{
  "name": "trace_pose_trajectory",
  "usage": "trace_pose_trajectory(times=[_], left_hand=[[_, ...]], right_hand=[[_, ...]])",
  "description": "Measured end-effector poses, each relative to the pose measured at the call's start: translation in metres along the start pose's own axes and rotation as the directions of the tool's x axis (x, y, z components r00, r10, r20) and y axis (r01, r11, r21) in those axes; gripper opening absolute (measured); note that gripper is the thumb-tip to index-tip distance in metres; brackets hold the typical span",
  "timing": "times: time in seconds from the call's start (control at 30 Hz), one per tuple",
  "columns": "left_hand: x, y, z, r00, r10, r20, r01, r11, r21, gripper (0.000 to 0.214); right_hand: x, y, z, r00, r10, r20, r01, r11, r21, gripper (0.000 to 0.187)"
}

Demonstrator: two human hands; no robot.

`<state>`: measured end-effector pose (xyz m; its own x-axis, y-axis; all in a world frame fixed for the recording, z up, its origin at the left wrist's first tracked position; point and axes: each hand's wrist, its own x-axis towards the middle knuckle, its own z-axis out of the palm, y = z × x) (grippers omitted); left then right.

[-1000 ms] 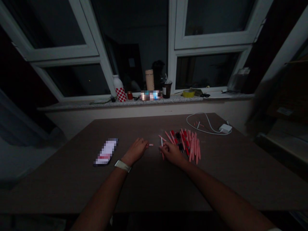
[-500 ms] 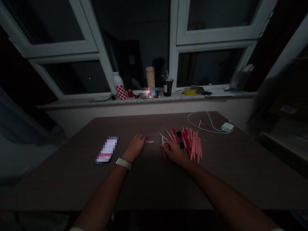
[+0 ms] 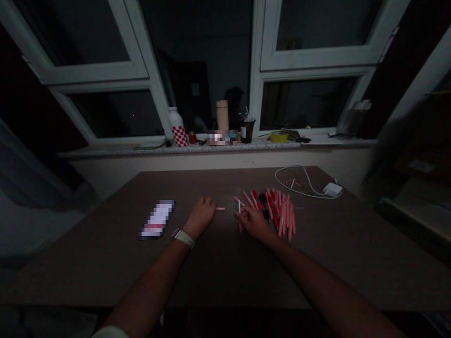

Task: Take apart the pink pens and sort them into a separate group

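My left hand (image 3: 200, 217), wearing a watch with a pale strap, rests on the table with its fingers curled together. From its fingertips juts a short pink-and-white pen part (image 3: 220, 209); the grip itself is partly hidden. My right hand (image 3: 254, 222) is closed in a pinch around a slim white stick (image 3: 239, 204) that points away from me. A pink pen lies partly under that hand. Just to its right is a pile of pens, with pink pens (image 3: 287, 217), red pens (image 3: 276, 216) and darker ones side by side.
A phone (image 3: 157, 219) lies left of my left hand. At the back right are a white charger (image 3: 332, 188) with a looped cable and small pink and white pieces (image 3: 292, 183). A bottle (image 3: 178, 129), a tumbler (image 3: 221, 115), a drink cup (image 3: 247, 130) and yellow tape (image 3: 279, 136) line the windowsill.
My left hand has turned slightly, its back more upward, and less of the pink-and-white part shows. My right hand stays nearly in place with the white stick. The view has tilted slightly.
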<state>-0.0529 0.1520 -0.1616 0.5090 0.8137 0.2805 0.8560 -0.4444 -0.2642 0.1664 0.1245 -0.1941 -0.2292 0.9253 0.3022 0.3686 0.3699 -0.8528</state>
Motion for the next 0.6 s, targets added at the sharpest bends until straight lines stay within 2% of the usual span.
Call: trace_pose_trajectory(times=[0.2,0.4,0.5,0.6], left_hand=[[0.003,0.004,-0.003,1.000,-0.016,0.012,0.016,1.000,0.012,0.028],[0.003,0.001,0.007,0.999,-0.030,-0.030,0.030,0.999,0.011,0.029],[0.003,-0.003,0.013,0.996,-0.049,-0.068,0.044,0.997,-0.071,0.028],[0.003,-0.004,0.019,0.990,-0.096,-0.104,0.065,0.960,-0.271,0.027]], right_hand=[[0.000,-0.003,0.000,1.000,0.026,0.002,-0.026,1.000,0.000,0.020],[0.001,0.000,0.000,1.000,0.008,-0.017,-0.008,1.000,-0.014,0.017],[0.001,0.003,0.000,1.000,0.007,-0.014,-0.007,1.000,-0.024,0.018],[0.001,0.004,0.000,1.000,0.014,-0.007,-0.014,1.000,0.004,0.018]])
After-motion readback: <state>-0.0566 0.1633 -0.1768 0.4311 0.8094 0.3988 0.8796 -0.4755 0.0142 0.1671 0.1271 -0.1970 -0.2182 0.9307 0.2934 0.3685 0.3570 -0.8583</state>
